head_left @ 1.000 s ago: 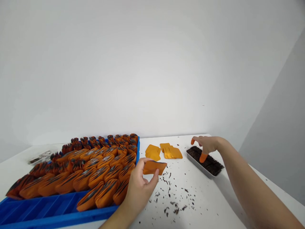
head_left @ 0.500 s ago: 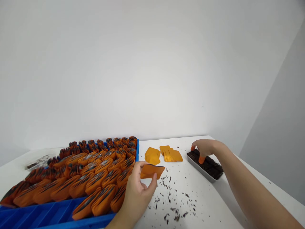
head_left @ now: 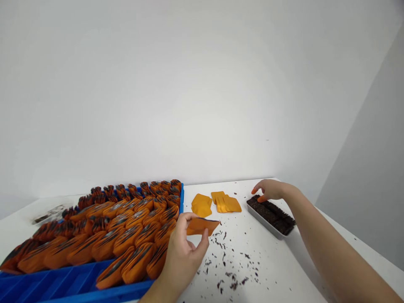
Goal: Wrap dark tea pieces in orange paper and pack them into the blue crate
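Observation:
My left hand (head_left: 186, 254) pinches a small orange pouch (head_left: 202, 226) between thumb and fingers, its dark-lined edge facing up above the table. Over the far end of a grey metal tray (head_left: 265, 223), my right hand (head_left: 268, 190) is bent down with thumb and forefinger apart. Orange covers sit on those fingertips. Dark brown crumbly blocks (head_left: 274, 215) fill the tray in rows. The fingertips are at the blocks at its far end; whether they grip one is hard to make out.
A blue compartment tray (head_left: 75, 280) at left holds many filled orange pouches (head_left: 126, 237). Flat golden-orange pouches (head_left: 225, 203) lie in piles behind my left hand. Dark crumbs (head_left: 233, 280) litter the white table (head_left: 271, 269). A clear container (head_left: 52, 212) stands far left, before the wall.
My right hand has risen slightly and shifted toward the tray's far end, its thumb and forefinger closer together. My left hand still holds the pouch almost in place.

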### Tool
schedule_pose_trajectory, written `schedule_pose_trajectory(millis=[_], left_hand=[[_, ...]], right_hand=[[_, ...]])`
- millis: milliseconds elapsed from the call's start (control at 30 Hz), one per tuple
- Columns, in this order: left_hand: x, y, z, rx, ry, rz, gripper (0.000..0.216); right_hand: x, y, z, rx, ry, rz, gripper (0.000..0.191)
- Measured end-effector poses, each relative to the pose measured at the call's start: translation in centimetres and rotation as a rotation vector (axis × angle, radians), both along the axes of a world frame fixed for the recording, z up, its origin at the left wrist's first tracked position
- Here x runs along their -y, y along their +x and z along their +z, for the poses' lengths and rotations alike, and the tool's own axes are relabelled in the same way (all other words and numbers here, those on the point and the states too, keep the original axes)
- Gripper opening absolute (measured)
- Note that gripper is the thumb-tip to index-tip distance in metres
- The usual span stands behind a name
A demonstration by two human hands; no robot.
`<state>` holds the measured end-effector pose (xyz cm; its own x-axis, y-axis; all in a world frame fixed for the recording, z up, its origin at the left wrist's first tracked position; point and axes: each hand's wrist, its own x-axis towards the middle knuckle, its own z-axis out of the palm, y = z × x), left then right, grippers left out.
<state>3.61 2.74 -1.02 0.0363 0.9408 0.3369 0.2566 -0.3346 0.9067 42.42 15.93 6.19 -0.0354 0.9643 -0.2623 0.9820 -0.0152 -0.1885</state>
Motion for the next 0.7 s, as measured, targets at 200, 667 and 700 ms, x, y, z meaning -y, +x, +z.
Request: schedule_pose_trajectory(millis=[200,667,700], left_hand=[[0.05,-0.14,-0.12,-0.014,-0.004,-0.015,0.04],[0.25,-0.33,-0.32,0.003,-0.01,-0.021,0.042],[0.25,-0.36,-0.4,0.002,-0.013,-0.024,0.042]], right_hand=[[-0.36,0.4,-0.33,-0.008,0.018,-0.003,0.056],[0.23,0.48,-0.02,0.008,-0.047,-0.053,0.073],[0.26,0.5,-0.01,0.011,-0.049,-0.059,0.075]])
